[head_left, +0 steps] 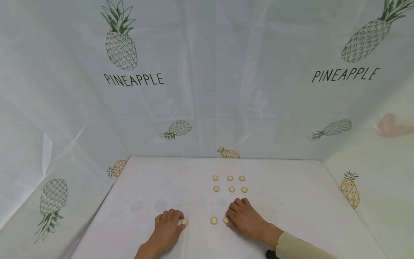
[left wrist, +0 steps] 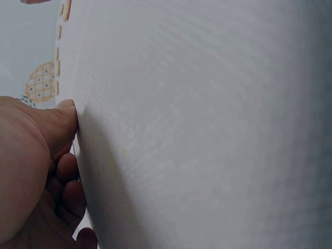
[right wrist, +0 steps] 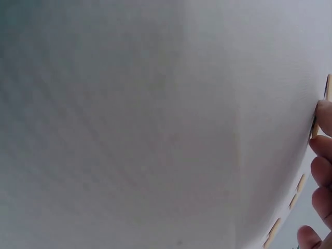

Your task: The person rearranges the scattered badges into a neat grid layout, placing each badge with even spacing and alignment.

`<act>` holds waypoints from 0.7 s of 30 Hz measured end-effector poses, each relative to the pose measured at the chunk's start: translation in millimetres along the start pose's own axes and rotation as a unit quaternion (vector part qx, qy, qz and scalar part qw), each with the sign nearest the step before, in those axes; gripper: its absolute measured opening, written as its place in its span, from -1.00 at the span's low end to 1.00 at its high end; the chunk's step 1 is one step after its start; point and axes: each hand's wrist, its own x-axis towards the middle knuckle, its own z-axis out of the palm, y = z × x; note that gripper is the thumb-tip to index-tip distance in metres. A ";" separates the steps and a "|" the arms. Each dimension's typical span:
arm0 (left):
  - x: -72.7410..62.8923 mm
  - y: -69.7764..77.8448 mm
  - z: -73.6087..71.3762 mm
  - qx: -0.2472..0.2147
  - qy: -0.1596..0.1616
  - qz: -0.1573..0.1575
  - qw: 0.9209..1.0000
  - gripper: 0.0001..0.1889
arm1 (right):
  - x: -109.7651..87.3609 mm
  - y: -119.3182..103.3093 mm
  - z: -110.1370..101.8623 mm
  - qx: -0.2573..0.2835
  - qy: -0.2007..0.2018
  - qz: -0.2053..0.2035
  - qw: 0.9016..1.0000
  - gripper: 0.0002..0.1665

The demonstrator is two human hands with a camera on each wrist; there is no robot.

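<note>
At the near part of the table, my left hand (head_left: 166, 228) pinches a small round wooden disc (head_left: 184, 221) between thumb and index finger. My right hand (head_left: 245, 220) has its thumb and index finger on the edges of another such disc (head_left: 226, 219), lying flat. Between the two hands is a third disc (head_left: 214, 220), with neither hand touching it. The right wrist view shows the right fingertips (right wrist: 322, 148) around the edge of their disc (right wrist: 315, 128). In the left wrist view the thumb (left wrist: 65, 122) and curled fingers hide the left disc.
Beyond the hands lie several more wooden discs (head_left: 231, 189) in two short rows. A white cloth covers the table (head_left: 152, 180). Pineapple-printed sheets (head_left: 226, 90) rise at its back and sides. A small black object (head_left: 271, 254) sits by the right sleeve.
</note>
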 end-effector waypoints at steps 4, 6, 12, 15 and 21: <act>-0.7 1.2 -1.3 -0.005 -0.001 -0.003 1.000 -0.75 | 2.7 -2.4 -1.5 0.019 -0.014 0.016 1.000 -0.75; -0.9 1.3 -1.4 -0.005 -0.001 -0.004 1.000 -0.75 | 5.0 -3.4 -1.9 0.022 -0.015 0.019 0.999 -0.76; -0.2 0.8 -0.3 -0.001 0.002 0.000 1.000 -0.76 | 14.1 -1.1 -1.4 -0.025 0.012 -0.016 0.999 -0.73; -0.1 0.5 0.3 0.000 0.005 0.003 1.000 -0.76 | 16.4 2.6 -1.2 -0.050 0.013 -0.028 0.998 -0.70; -1.2 1.6 -0.8 -0.004 0.005 0.005 1.000 -0.76 | 13.0 12.3 -0.2 -0.054 0.001 -0.021 0.998 -0.72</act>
